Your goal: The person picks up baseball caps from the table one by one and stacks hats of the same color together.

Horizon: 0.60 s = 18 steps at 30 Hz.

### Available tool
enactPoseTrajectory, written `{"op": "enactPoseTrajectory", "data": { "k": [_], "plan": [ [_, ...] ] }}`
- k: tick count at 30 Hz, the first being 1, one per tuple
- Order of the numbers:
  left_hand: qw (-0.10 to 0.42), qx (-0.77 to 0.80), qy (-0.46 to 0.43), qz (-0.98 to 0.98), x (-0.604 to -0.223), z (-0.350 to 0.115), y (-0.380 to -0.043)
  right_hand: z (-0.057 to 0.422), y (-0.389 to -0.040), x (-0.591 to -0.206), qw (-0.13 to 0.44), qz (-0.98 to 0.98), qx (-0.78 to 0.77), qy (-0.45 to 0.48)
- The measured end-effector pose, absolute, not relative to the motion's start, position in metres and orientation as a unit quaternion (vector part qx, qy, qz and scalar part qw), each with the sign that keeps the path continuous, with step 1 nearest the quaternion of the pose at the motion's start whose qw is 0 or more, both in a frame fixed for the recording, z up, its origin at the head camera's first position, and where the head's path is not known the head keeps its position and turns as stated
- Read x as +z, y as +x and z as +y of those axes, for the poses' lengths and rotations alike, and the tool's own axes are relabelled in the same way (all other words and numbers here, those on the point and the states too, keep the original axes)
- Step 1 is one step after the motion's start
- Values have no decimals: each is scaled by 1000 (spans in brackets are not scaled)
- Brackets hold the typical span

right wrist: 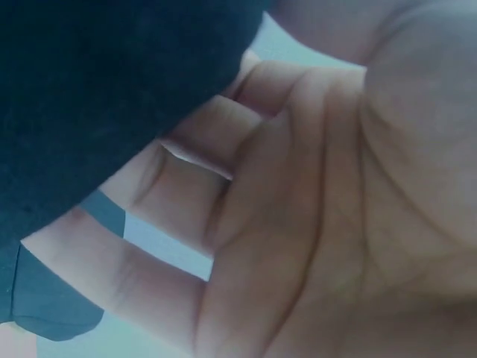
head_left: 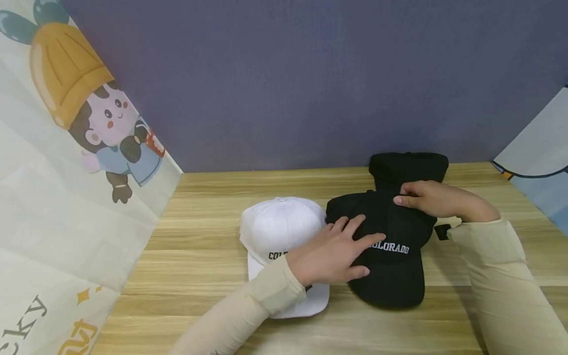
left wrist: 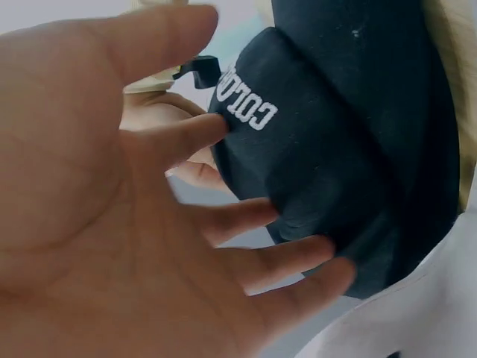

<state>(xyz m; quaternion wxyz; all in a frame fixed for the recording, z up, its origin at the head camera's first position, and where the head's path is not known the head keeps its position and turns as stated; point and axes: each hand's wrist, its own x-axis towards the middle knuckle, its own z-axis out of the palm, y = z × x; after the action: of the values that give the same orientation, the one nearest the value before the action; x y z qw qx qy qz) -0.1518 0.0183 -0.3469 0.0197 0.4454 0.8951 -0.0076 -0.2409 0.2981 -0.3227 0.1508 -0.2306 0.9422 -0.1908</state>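
Observation:
A black baseball cap (head_left: 387, 286) with white COLORADO lettering lies on the wooden table, brim toward me. My left hand (head_left: 335, 251) is spread over its front, fingertips at the crown and lettering; the left wrist view shows those fingers fairly straight and apart. At the crown's upper right, my right hand (head_left: 439, 199) grips the cap, thumb on the near side. In the right wrist view its fingers (right wrist: 171, 194) pass behind the dark fabric. A white cap (head_left: 284, 222) with dark lettering sits to the left, partly covered by my left hand and sleeve.
Another black cap (head_left: 408, 165) stands behind, close to the dark blue-grey back panel (head_left: 275, 84). A black strap end (head_left: 442, 231) sticks out beside the right cuff. On the left rises a pale wall panel (head_left: 53, 207) with a cartoon figure; another printed panel (head_left: 543, 143) borders the right.

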Motion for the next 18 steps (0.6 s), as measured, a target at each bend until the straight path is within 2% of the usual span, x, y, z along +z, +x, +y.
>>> {"op": "enactPoseTrajectory", "data": {
  "k": [11,18],
  "plan": [
    [56,-9,444,894,-348,17,-150,297,-240,-324,146,942,-193,-233],
    [72,-7,440,895,-348,16,-150,303,-243,-320,69,954,-200,-213]
  ]
}}
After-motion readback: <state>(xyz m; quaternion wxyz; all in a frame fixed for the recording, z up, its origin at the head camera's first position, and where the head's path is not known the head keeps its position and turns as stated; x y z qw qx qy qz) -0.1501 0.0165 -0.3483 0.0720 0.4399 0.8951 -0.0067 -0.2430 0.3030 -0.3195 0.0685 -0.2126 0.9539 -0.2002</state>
